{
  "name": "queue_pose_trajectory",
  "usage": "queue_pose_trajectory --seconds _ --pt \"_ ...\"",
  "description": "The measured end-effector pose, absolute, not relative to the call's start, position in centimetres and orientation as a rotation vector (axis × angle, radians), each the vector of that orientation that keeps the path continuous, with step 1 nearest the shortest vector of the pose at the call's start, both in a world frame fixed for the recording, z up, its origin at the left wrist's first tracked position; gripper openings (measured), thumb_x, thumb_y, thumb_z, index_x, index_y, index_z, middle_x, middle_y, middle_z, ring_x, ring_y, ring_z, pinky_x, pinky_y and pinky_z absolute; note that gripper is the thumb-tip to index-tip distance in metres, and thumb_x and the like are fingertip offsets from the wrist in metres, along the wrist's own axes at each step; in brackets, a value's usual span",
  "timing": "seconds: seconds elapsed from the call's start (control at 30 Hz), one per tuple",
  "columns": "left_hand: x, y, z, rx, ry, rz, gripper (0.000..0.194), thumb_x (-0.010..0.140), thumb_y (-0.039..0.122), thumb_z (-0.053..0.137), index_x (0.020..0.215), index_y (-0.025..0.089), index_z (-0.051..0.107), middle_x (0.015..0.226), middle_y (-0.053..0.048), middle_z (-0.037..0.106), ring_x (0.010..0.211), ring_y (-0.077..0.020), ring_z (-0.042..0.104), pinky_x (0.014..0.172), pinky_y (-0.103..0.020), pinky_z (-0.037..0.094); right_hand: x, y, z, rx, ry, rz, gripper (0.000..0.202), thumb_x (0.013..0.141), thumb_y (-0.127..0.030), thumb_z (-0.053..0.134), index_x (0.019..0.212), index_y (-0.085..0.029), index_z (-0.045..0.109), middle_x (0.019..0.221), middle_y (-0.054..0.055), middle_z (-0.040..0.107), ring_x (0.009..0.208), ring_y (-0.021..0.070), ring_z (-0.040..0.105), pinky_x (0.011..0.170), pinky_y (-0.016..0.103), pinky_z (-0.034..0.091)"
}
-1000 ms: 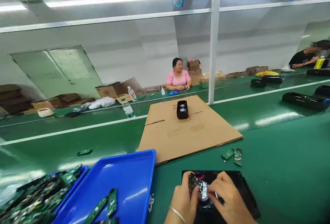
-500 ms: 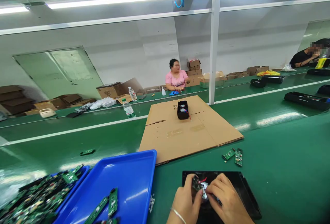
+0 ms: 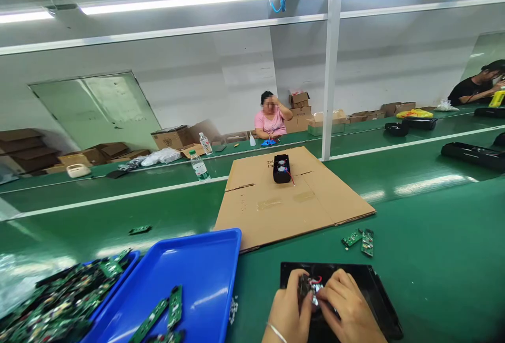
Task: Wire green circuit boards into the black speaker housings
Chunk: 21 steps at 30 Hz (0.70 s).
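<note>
Over a black panel [image 3: 371, 293] on the green bench, my left hand [image 3: 290, 306] grips a small circuit board [image 3: 303, 286] on edge between thumb and fingers. A red wire [image 3: 316, 280] rises beside it. My right hand [image 3: 347, 306] is pinched at a small shiny silver part next to the board; a dark thin item shows under its fingers, too hidden to name. Two green circuit boards [image 3: 367, 242] lie just beyond the panel.
At the left, a blue tray [image 3: 205, 280] holds several boards, beside a heaped pile of boards [image 3: 59, 301]. Ahead, cardboard [image 3: 276, 222] carries a black case [image 3: 281, 169] with wires. A bottle [image 3: 199, 167] and white post [image 3: 332, 69] stand beyond; two people sit across.
The board in my left hand has turned slightly, and my hands stay close together. The person across has raised a hand to the head. The view has shifted a little.
</note>
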<state>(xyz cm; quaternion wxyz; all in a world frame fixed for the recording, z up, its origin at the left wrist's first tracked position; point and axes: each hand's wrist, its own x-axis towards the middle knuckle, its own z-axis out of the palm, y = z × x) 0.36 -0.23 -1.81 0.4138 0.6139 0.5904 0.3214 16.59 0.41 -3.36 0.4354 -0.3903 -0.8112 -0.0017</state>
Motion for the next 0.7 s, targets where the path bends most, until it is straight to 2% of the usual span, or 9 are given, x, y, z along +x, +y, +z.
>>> queue_pose_trajectory --seconds 0.3,0.33,0.4,0.5,0.6,0.7 --pt "0.7 -0.4 -1.9 1.584 1.477 0.82 0.024 0.088 0.023 0.039 0.108 0.022 0.053 0.067 -0.003 0.076 0.058 -0.0171 0.071 0.056 -0.024 0.056 16.8 0.3 -3.8 -1.02 -2.017 0.113 0.016 0.089 -0.024 0.049 0.074 -0.024 0.056 0.069 -0.003 0.061 0.067 0.0147 0.054 0.057 0.027 0.045" --pt "0.6 -0.3 -1.9 1.599 1.47 0.793 0.025 0.088 0.022 0.039 0.109 0.022 0.053 0.067 -0.002 0.076 0.058 -0.0165 0.071 0.057 -0.024 0.055 16.9 0.4 -3.9 -1.052 -1.998 0.161 0.015 0.089 -0.026 0.05 0.076 -0.025 0.057 0.07 -0.003 0.062 0.067 0.0145 0.055 0.057 0.026 0.046" --pt "0.3 -0.1 -1.8 1.622 1.424 0.724 0.026 0.087 0.021 0.039 0.109 0.022 0.052 0.068 -0.001 0.076 0.06 -0.0154 0.07 0.06 -0.023 0.054 17.2 0.4 -4.2 -1.145 -1.963 0.284 0.01 0.088 -0.028 0.053 0.092 -0.027 0.062 0.075 -0.002 0.064 0.071 0.0149 0.059 0.06 0.025 0.05" --pt "0.1 0.0 -1.5 1.616 1.365 0.702 0.024 0.088 0.022 0.039 0.107 0.024 0.053 0.061 0.003 0.069 0.056 -0.0143 0.066 0.057 -0.023 0.051 17.6 0.6 -4.3 -1.236 -1.982 0.477 0.032 0.087 -0.033 0.057 0.119 -0.029 0.059 0.084 -0.001 0.067 0.08 0.0159 0.062 0.069 0.027 0.054" --pt "0.3 -0.2 -1.3 1.61 1.395 0.766 0.023 0.087 0.025 0.04 0.106 0.026 0.053 0.052 0.007 0.057 0.048 -0.0143 0.058 0.054 -0.024 0.048 17.8 0.7 -4.4 -1.242 -2.006 0.576 0.027 0.09 -0.037 0.053 0.113 -0.028 0.064 0.088 0.002 0.066 0.083 0.0167 0.06 0.075 0.031 0.053" --pt "0.4 -0.5 -1.2 1.658 1.435 0.757 0.022 0.086 0.026 0.042 0.103 0.029 0.056 0.052 0.007 0.052 0.049 -0.0148 0.056 0.057 -0.026 0.047 17.6 0.6 -4.6 -1.257 -2.039 0.628 0.026 0.093 -0.039 0.048 0.111 -0.028 0.064 0.092 0.002 0.065 0.088 0.0173 0.058 0.079 0.033 0.052"
